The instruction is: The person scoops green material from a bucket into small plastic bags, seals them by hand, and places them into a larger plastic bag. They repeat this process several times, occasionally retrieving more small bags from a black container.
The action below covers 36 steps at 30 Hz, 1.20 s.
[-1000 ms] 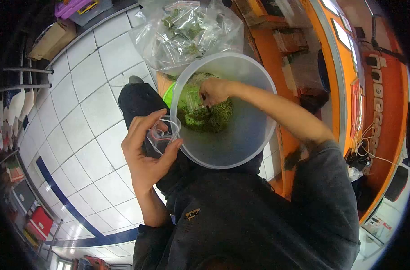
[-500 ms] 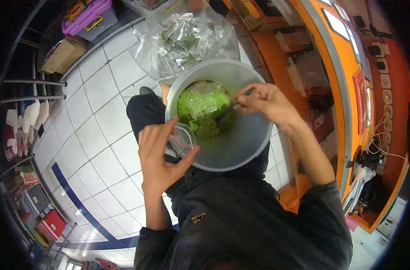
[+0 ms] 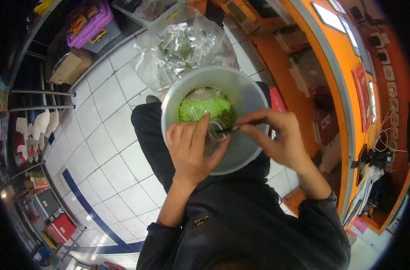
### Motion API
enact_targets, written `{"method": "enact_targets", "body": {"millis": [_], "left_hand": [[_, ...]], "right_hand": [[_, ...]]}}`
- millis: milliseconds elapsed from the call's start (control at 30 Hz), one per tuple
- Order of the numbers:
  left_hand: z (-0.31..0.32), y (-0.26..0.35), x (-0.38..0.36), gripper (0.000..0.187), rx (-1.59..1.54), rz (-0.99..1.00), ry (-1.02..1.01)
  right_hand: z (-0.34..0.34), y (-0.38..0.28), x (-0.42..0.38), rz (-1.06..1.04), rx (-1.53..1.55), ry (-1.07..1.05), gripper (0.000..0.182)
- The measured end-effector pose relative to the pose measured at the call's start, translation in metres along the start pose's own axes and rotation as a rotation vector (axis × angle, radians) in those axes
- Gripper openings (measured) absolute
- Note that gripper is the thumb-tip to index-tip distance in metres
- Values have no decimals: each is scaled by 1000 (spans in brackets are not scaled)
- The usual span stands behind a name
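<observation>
My left hand (image 3: pixel 189 150) grips a small clear plastic cup (image 3: pixel 216 129) between thumb and fingers, above the bucket. Pinched in my right hand (image 3: pixel 279 137) is a thin dark utensil, seemingly a spoon (image 3: pixel 232 128), whose tip reaches the cup's mouth. What lies on its tip is too small to tell. Below both hands stands a translucent plastic bucket (image 3: pixel 252 96) between my legs. Bright and dark green crumbly material (image 3: pixel 216 107) covers its bottom, and a clear plastic piece lies on top, partly hidden by my left fingers.
A large clear plastic bag (image 3: pixel 153 56) holding smaller bags with green bits sits just beyond the bucket. An orange counter (image 3: pixel 324 49) runs along the right. To the left are a cardboard box (image 3: pixel 70 66), a purple-lidded bin (image 3: pixel 97 29) and shelves.
My left hand has moved right with the cup, over the bucket. My right hand has lifted the utensil from the green material and brought it to the cup.
</observation>
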<state>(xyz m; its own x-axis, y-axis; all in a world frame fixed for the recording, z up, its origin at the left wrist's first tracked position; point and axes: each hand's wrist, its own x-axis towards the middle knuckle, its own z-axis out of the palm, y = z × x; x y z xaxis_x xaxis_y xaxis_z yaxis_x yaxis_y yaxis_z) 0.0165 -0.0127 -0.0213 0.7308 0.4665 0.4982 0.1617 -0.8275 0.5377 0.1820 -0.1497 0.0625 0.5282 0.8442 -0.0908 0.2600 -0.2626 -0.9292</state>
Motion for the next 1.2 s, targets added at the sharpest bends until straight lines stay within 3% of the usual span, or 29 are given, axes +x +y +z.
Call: {"method": "enact_targets", "body": {"millis": [33,167,300,367,500,567,633,700,767,1000,1200], "left_hand": [[3,0,0,67,-24,-2,23],[4,-1,2,60,-60,-54,70],[3,-6,-1,55,-32,-124,98],[1,-6,-4,53,-19,-125,112],[1,-4,-1,51,-56,-60,165],[2,-3,0,48,-192,-136,150],[1,-4,0,45,-213,-128,134],[-3,-4,0,43,-236,-121,114],[-10,-1,2,38,-392,-226,-40],[-22,-3,14,22,-465,-110,-118],[-31,1,19,15,-515,-207,-201]], "right_hand": [[1,-5,-3,-265,-230,-26,20],[-2,-23,-11,-512,-350,-16,26],[-20,-31,-17,-497,-365,79,23],[-20,-27,-17,-391,-474,119,21],[4,6,-2,-253,-394,-41,16],[16,18,2,-225,-354,-78,14],[25,29,5,-192,-153,-117,14],[29,37,5,-217,-144,-120,14],[30,38,6,-239,-137,-116,15],[29,33,8,-227,-31,-146,17],[33,27,5,-253,-24,-133,13]]}}
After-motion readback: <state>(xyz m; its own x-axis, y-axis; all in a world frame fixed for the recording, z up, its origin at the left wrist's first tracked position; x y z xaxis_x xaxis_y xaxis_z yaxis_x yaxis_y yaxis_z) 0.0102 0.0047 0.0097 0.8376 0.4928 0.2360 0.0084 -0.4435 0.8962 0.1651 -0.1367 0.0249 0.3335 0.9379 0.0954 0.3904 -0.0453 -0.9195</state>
